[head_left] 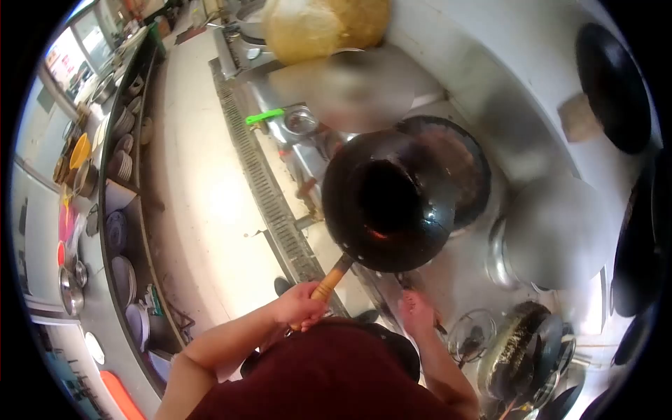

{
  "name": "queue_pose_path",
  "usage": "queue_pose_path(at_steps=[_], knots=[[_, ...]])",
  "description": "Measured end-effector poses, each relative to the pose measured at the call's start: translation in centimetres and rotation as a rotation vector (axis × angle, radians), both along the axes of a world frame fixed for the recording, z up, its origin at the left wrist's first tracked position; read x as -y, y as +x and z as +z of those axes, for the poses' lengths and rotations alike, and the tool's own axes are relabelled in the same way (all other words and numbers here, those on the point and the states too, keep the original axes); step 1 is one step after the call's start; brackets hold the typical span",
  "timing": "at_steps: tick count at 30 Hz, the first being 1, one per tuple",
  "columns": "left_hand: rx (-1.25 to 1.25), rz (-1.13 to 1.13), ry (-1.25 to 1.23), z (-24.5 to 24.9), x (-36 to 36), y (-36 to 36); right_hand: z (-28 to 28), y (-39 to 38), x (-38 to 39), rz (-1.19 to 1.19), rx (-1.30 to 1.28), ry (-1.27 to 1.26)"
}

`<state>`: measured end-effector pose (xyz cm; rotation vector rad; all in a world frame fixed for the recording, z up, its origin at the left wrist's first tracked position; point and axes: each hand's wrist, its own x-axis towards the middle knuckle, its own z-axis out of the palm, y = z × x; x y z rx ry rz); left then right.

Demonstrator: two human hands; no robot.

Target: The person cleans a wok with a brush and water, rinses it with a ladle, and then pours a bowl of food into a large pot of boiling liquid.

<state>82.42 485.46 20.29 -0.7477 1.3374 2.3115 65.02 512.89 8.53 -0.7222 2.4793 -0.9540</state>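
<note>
My left hand (302,306) is closed around the wooden handle of a dark, round wok (350,241). The wok is tilted, its black inside facing up toward me with a reddish glint low in the bowl. It partly covers a second, wider dark wok (472,171) behind it on the metal range. To the right of the handle, my right hand (418,312) is closed. Dark bits show above and below that fist, perhaps a utensil's handle, but blur hides what it is.
A wire strainer (472,334) and several pans lie at the lower right, with a dark pan (612,87) against the wall. A green-handled tool (266,116) rests near a bowl (301,120). Left stands a long counter (105,287) with stacked plates. A drain grate (255,168) edges the range.
</note>
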Motion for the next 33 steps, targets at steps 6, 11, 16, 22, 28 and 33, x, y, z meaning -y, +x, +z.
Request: queue_pose_path(at_steps=[6,11,16,22,28,33], knots=[[-0.007,0.278,0.024,-0.3,14.2,11.4,-3.1,3.7,17.2,0.144,0.143,0.028],[0.044,0.652,0.093,0.2,22.9,18.9,-8.1,1.8,32.1,-0.154,0.885,-0.283],[0.007,0.873,0.168,-1.6,31.4,23.7,-6.5,-2.0,44.4,-0.866,1.386,-0.734],[0.045,1.023,0.132,-3.2,43.4,24.9,0.6,-0.3,53.8,-0.808,0.909,-0.741],[-0.022,1.19,0.311,-4.8,57.8,25.5,1.9,-1.3,67.3,-0.525,0.539,-0.509],[-0.083,1.324,0.37,-3.2,69.0,25.9,6.5,-1.7,88.0,-0.237,0.886,-0.411]])
